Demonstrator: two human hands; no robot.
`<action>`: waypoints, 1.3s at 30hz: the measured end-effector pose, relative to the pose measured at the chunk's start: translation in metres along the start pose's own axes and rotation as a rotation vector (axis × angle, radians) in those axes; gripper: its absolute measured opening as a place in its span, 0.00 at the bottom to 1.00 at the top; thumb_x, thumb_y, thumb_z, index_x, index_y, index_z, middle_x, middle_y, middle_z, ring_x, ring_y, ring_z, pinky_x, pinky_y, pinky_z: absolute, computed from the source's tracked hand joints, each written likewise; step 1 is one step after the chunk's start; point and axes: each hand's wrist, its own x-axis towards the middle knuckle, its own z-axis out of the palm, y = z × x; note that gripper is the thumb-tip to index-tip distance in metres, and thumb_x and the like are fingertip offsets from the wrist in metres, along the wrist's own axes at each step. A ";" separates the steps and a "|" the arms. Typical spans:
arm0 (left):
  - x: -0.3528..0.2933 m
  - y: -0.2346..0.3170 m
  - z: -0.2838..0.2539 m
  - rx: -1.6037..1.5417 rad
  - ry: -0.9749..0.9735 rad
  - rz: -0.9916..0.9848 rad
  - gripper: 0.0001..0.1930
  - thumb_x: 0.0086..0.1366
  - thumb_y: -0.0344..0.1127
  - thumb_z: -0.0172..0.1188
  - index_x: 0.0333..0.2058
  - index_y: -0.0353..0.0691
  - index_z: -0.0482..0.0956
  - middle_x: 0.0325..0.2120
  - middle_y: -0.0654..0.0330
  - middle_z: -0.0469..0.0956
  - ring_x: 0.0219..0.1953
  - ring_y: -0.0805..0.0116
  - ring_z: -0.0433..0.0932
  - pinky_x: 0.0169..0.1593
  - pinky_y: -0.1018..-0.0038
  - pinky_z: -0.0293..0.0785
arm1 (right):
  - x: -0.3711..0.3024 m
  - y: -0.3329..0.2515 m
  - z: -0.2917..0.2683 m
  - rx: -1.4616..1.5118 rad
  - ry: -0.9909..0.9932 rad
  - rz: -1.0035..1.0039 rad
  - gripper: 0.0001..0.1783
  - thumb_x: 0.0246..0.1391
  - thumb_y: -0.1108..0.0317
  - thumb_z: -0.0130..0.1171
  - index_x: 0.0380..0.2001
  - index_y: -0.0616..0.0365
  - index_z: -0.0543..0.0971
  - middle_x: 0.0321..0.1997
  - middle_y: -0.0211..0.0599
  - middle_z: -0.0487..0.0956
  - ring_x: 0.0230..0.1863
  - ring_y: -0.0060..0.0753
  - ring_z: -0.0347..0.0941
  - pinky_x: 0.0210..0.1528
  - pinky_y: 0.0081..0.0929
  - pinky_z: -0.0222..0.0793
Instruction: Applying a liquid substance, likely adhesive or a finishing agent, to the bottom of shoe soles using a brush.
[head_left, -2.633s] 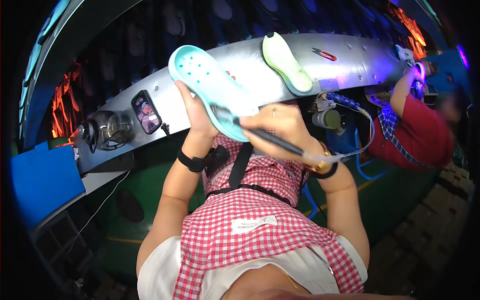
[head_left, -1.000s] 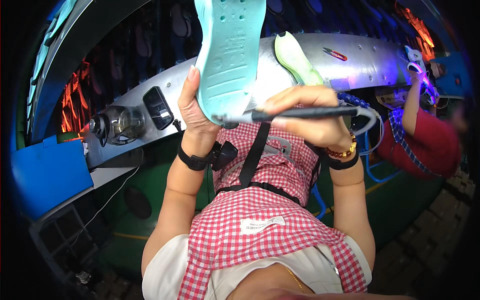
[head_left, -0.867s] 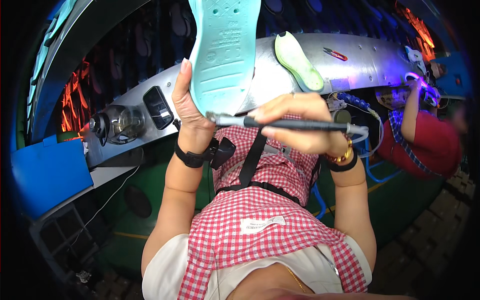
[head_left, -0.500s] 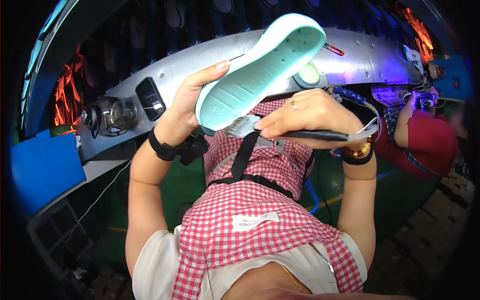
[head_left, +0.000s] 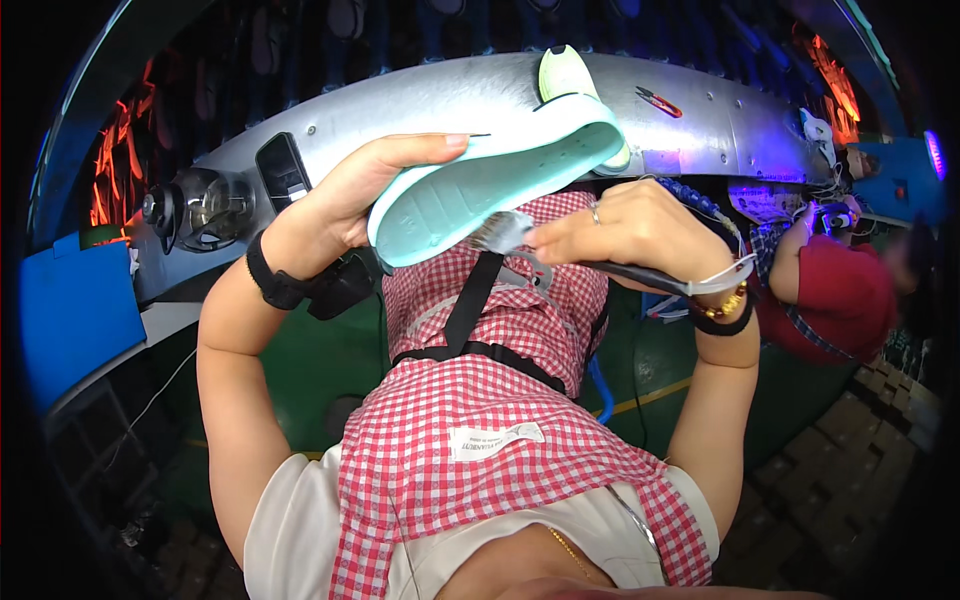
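Note:
My left hand [head_left: 365, 185] grips a pale turquoise shoe sole [head_left: 425, 210] by its near-left end, thumb along the upper edge. The sole is tilted, so its hollow inner face with small holes shows. In my right hand [head_left: 640, 235] is a flat brush [head_left: 503, 233] with a pale head; a dark handle runs back under the palm to the wrist. The bristles are at the sole's lower edge, though whether they touch it I cannot tell. Behind the sole, a yellow-green shoe piece [head_left: 567, 76] is on the metal bench, partly hidden.
Red-handled snips [head_left: 659, 101] lie on the curved metal bench [head_left: 420, 95]. To the left stand a dark phone-like device [head_left: 282, 168] and a clear jar with a black lid [head_left: 208, 210]. A person in red [head_left: 845, 295] works at the right. Shoes hang beyond the bench.
The sole has moved down and left and tilted flatter, uncovering more of the yellow-green piece. The brush has shifted slightly right and up, following along the sole's lower edge.

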 end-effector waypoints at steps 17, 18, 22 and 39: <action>-0.011 -0.003 -0.008 0.047 0.255 0.197 0.22 0.57 0.34 0.51 0.49 0.29 0.63 0.41 0.51 0.71 0.37 0.70 0.75 0.40 0.80 0.72 | -0.012 0.023 0.006 0.316 0.298 0.275 0.11 0.41 0.76 0.57 0.33 0.63 0.76 0.35 0.41 0.77 0.38 0.33 0.74 0.42 0.24 0.68; -0.009 -0.005 -0.008 -0.008 0.258 0.214 0.22 0.58 0.35 0.49 0.49 0.29 0.63 0.40 0.51 0.71 0.37 0.68 0.75 0.41 0.78 0.72 | -0.010 0.019 0.008 0.422 0.325 0.276 0.13 0.40 0.76 0.58 0.34 0.64 0.76 0.36 0.43 0.77 0.39 0.32 0.74 0.43 0.24 0.68; 0.011 -0.018 -0.007 -0.263 0.062 0.238 0.21 0.59 0.39 0.45 0.47 0.29 0.64 0.39 0.48 0.72 0.38 0.63 0.75 0.43 0.72 0.72 | 0.004 0.011 0.025 0.810 0.449 0.276 0.14 0.42 0.77 0.55 0.37 0.68 0.75 0.33 0.45 0.77 0.32 0.27 0.74 0.38 0.19 0.70; 0.038 -0.058 -0.014 -0.439 0.151 0.292 0.22 0.59 0.40 0.46 0.47 0.30 0.63 0.39 0.50 0.72 0.37 0.61 0.75 0.42 0.67 0.73 | 0.044 0.062 0.055 0.058 1.348 0.329 0.10 0.43 0.79 0.55 0.32 0.66 0.76 0.32 0.44 0.77 0.31 0.30 0.75 0.34 0.19 0.69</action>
